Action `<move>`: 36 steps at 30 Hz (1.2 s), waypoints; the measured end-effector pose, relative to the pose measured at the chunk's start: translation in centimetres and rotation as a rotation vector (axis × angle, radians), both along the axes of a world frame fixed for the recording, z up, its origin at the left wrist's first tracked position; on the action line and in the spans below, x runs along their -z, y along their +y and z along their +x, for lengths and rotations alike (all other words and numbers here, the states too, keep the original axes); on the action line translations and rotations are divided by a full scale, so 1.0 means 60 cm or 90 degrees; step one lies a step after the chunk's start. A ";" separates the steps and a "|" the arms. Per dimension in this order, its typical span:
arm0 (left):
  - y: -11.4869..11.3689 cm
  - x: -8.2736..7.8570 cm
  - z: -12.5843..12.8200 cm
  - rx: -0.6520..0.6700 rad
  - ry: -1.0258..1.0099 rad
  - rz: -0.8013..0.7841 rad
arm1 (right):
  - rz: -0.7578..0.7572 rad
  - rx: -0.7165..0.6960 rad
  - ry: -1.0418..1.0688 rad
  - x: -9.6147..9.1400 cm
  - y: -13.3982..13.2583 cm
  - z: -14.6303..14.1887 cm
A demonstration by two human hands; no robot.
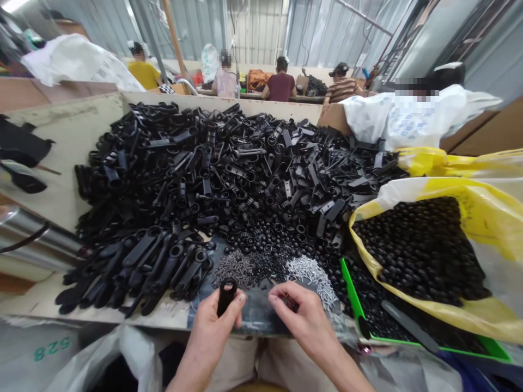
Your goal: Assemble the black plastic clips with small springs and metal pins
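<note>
My left hand (216,316) is closed round a black plastic handle part (227,296) with a ring-shaped end pointing up. Across from it, my right hand (296,307) has its fingers curled together above the dark work mat (257,310); what they pinch, if anything, is too small to make out. Just beyond my hands lie a heap of small brown-grey screws (235,269) and a heap of silver pins (312,277), with small black pieces (267,261) between them. To the left, finished-looking black handles (143,267) lie in rows.
A big pile of black plastic parts (212,158) fills the bench behind. On the right are a yellow-white sack (408,185) of black balls and a green tray (351,291). A steel flask (36,237) stands left. Several people work at the back.
</note>
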State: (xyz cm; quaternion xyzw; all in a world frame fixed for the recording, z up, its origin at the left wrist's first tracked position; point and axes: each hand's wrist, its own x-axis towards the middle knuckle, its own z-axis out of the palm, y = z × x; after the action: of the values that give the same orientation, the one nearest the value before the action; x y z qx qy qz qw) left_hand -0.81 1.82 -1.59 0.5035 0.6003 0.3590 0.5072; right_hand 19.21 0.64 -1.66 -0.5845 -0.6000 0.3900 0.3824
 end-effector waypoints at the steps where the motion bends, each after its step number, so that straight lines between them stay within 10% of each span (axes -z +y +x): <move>1: -0.005 -0.003 0.001 -0.036 -0.095 -0.061 | -0.048 0.011 0.116 -0.005 0.003 -0.010; 5: -0.015 -0.023 0.010 -0.102 -0.312 -0.190 | -0.194 0.039 0.510 -0.015 0.012 -0.064; 9: -0.017 -0.045 0.012 -0.118 -0.395 -0.217 | -0.267 0.026 0.628 -0.009 0.016 -0.108; 16: -0.018 -0.023 0.008 -0.131 -0.461 -0.262 | -0.263 0.056 0.577 0.008 0.013 -0.120; 24: -0.024 0.000 0.008 -0.144 -0.462 -0.298 | 0.064 -0.014 0.156 -0.006 0.012 -0.085; 36: -0.025 -0.011 0.016 -0.132 -0.487 -0.290 | -0.179 0.054 0.486 0.017 0.003 -0.106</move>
State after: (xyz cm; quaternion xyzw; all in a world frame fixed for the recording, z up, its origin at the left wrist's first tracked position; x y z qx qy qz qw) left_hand 0.15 0.31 -0.92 0.1480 0.4807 0.4270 0.7515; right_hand 12.86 0.80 -2.65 -0.4682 -0.3313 0.6410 0.5101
